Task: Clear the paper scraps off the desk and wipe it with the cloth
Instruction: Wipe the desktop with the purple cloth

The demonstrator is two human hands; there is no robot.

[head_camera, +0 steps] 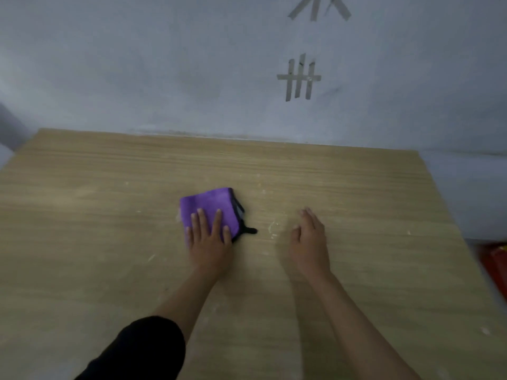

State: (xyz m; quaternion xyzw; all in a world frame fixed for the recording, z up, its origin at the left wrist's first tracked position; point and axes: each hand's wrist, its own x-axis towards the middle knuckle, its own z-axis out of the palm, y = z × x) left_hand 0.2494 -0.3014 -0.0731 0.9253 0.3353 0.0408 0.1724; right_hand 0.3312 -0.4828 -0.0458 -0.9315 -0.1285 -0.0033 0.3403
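Purple cloth (pixel 210 207) under flat left hand (pixel 208 237) | wooden desk (pixel 356 187)

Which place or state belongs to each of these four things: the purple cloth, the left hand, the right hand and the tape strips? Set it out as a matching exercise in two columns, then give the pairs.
Column one
1. purple cloth
2. left hand
3. right hand
4. tape strips

Column two
A. stuck on the wall
B. folded, lying on the desk
C. pressed flat on the cloth, fingers straight
D. open, right of the cloth, holding nothing

Pairs: 1-B, 2-C, 3-D, 4-A
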